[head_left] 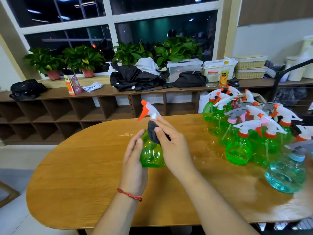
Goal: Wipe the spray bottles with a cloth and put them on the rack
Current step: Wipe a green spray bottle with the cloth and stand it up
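A green spray bottle with a white and orange trigger head is held upright above the wooden table. My left hand grips its body from the left side. My right hand pinches a dark cloth against the bottle's neck and shoulder. Several more green spray bottles stand in a group on the right of the table. A pale blue bottle is nearest me among them.
A black metal rack rises behind the bottles at the far right. Beyond the table runs a low wooden shelf unit with bags, boxes, jars and potted plants on its top.
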Motion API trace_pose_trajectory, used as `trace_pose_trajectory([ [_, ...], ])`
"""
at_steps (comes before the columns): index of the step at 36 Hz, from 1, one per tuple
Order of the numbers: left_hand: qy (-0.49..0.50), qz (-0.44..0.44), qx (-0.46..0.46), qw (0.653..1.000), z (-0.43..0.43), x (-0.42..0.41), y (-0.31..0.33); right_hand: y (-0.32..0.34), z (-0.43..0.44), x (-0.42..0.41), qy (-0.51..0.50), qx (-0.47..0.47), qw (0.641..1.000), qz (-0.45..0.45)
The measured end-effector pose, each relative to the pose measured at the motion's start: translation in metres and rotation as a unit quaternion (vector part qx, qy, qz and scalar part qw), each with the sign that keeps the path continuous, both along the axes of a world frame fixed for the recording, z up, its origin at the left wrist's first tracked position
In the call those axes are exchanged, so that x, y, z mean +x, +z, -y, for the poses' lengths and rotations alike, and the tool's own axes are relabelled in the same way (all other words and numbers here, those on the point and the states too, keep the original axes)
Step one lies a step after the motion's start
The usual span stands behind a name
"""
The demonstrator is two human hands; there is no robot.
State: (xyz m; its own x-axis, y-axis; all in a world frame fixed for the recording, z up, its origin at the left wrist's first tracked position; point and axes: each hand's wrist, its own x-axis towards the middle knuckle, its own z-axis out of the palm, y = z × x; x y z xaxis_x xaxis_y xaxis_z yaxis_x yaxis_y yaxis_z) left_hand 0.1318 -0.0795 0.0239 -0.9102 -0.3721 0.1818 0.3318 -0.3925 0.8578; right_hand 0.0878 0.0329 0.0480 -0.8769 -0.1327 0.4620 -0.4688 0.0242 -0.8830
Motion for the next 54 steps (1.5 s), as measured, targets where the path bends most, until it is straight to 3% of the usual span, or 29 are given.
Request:
trace_pose_trajectory([
  [3, 0.024, -0.001, 0.043, 0.999, 0.001, -0.005, -0.008, -0.009, 0.008, 0.013, 0.005, -0.047, 0.999, 0.018],
  [6, 0.039, 0.019, 0.016, 0.999, -0.012, -0.003, -0.015, -0.022, 0.011, 0.014, -0.040, -0.012, 0.999, 0.013],
  [10, 0.090, 0.041, -0.119, 0.988, -0.017, -0.004, -0.027, -0.028, 0.003, 0.003, -0.048, -0.012, 0.998, 0.043],
  [13, 0.108, 0.069, -0.244, 0.961, -0.005, -0.014, -0.027, -0.027, 0.001, 0.000, -0.066, 0.000, 0.997, 0.032],
  [15, 0.110, 0.060, -0.271, 0.955, -0.003, -0.017, -0.022, -0.022, 0.002, 0.000, -0.078, 0.015, 0.997, 0.014],
  [23, 0.083, 0.027, -0.233, 0.969, -0.009, -0.014, -0.008, 0.010, 0.005, -0.010, -0.037, 0.017, 0.998, 0.039],
  [26, 0.049, 0.022, -0.169, 0.984, -0.005, -0.013, -0.003, 0.015, 0.000, -0.010, 0.008, 0.010, 0.999, 0.044],
  [30, 0.006, 0.016, 0.001, 1.000, -0.005, -0.013, 0.004, 0.007, 0.000, 0.007, 0.009, 0.043, 0.999, -0.008],
  [34, 0.005, 0.046, 0.060, 0.997, 0.008, -0.017, 0.009, -0.023, 0.005, 0.035, -0.022, 0.071, 0.995, -0.067],
  [37, 0.000, 0.050, 0.062, 0.997, 0.012, -0.018, 0.005, -0.030, 0.004, 0.038, -0.019, 0.068, 0.996, -0.057],
  [43, -0.029, 0.032, -0.006, 0.999, -0.002, -0.011, 0.006, 0.015, -0.004, -0.007, 0.022, 0.030, 0.999, 0.035],
  [48, -0.042, 0.042, -0.192, 0.980, -0.001, -0.014, 0.007, 0.018, -0.004, -0.024, 0.057, 0.003, 0.994, 0.090],
  [51, -0.050, 0.045, -0.170, 0.983, 0.001, -0.011, 0.009, 0.008, -0.008, -0.025, 0.071, -0.035, 0.991, 0.110],
  [54, -0.032, 0.041, -0.082, 0.995, 0.000, -0.011, 0.012, -0.010, -0.008, -0.019, 0.069, -0.106, 0.982, 0.139],
])
